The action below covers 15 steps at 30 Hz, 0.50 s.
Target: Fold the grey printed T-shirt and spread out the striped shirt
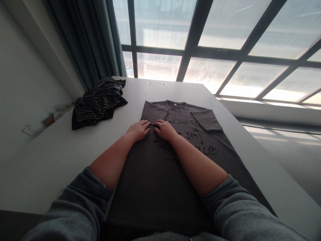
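Note:
A dark grey T-shirt [160, 187] with black lettering lies spread front side up, its collar pointing at the window. Both short sleeves are folded inward over the chest. At the left sleeve's hem, my left hand [138, 130] rests palm down with its fingers stretched out along the cloth. Just right of it, my right hand [166, 130] has bent fingers and thumb drawn together on the same hem, apparently pinching a bit of fabric. The fingertips of both hands almost meet. My right hand and forearm cover part of the print.
On the white table [132, 90], a crumpled black garment with white stripes [97, 102] lies at the far left. Two small round fittings [165, 85] sit near the back edge. Beyond stand a dark curtain [85, 40] and large framed windows [163, 26]. A wall socket [30, 129] is at left.

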{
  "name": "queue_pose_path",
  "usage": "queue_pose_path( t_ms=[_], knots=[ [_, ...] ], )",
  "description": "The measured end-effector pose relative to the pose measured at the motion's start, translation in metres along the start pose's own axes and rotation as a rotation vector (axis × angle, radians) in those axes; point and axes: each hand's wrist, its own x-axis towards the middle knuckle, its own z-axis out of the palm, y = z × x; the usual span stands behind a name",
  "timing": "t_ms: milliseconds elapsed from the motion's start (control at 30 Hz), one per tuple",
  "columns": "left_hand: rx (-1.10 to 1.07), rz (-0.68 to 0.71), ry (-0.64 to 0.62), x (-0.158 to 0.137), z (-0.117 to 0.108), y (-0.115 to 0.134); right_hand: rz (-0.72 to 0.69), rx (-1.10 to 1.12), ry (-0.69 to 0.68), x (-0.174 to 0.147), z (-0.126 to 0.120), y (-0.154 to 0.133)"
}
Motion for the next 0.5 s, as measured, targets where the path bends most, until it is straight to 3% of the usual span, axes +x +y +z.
queue_pose_path(
  t_ms=[200,500],
  knots=[
    [0.043,-0.205,0.064,-0.0049,-0.0076,0.0047,0.097,-0.039,0.056,0.0002,-0.0088,0.0003],
    [0.053,-0.243,0.039,-0.0063,-0.0091,0.0091,0.178,-0.073,0.111,-0.0002,-0.0076,0.0032]
  ],
)
